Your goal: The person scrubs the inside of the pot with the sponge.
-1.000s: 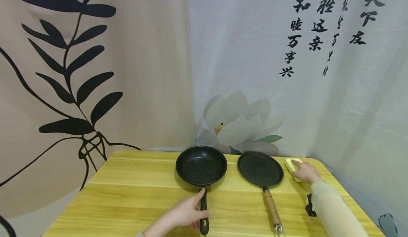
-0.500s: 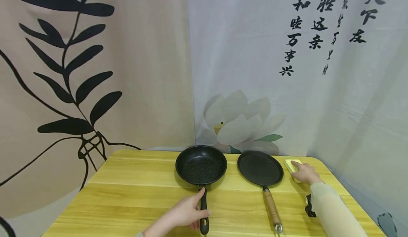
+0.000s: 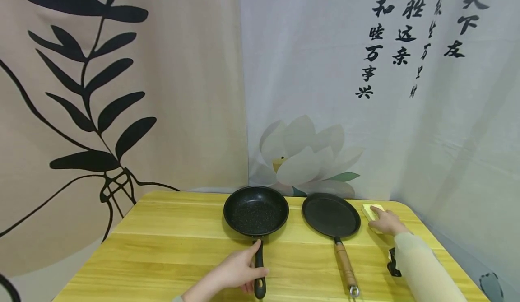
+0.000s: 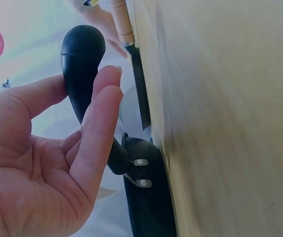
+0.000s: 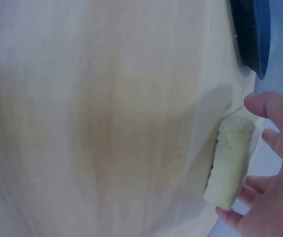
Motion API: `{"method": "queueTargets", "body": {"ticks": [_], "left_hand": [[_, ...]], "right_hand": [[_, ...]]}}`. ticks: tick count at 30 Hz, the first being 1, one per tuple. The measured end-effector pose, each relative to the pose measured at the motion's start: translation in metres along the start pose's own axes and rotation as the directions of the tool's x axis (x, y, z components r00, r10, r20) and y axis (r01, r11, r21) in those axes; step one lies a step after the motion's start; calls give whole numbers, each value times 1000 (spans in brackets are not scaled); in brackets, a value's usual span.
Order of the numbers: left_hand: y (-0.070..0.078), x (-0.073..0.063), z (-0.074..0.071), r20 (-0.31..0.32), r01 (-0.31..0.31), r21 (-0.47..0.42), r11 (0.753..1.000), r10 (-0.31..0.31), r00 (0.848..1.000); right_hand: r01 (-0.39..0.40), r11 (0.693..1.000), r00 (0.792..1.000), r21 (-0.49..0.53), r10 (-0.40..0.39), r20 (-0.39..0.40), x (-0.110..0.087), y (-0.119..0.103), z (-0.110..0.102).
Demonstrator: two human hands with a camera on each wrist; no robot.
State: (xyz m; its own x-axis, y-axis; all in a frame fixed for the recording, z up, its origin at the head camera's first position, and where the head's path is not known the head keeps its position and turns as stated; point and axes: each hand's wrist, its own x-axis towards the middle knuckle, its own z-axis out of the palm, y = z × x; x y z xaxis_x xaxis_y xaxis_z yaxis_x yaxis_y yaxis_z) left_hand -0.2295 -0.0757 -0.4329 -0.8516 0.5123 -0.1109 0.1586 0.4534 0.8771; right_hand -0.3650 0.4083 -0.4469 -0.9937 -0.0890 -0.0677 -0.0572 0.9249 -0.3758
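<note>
A deep black frying pan sits on the wooden table in the head view, its handle toward me. My left hand holds that black handle, thumb on one side and fingers on the other. At the far right, a pale yellow sponge lies flat. Over it is my right hand, and in the right wrist view the thumb and fingers spread around the sponge at its ends and far side. A flat black pan with a wooden handle lies between the hands.
Beside the right sleeve is a small black object, partly hidden by the arm. The wooden table ends at a printed cloth backdrop behind the pans. A black pan rim shows in the right wrist view.
</note>
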Motion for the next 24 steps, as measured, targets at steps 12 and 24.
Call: {"method": "queueTargets", "body": {"ticks": [12, 24], "left_hand": [[9, -3, -30, -28, -44, 126, 991, 48, 998], [27, -20, -120, -255, 76, 523, 849, 70, 964]], "right_hand": [[111, 994, 990, -22, -112, -83, 11, -18, -16], [98, 995, 993, -1, -98, -59, 25, -45, -32]]}}
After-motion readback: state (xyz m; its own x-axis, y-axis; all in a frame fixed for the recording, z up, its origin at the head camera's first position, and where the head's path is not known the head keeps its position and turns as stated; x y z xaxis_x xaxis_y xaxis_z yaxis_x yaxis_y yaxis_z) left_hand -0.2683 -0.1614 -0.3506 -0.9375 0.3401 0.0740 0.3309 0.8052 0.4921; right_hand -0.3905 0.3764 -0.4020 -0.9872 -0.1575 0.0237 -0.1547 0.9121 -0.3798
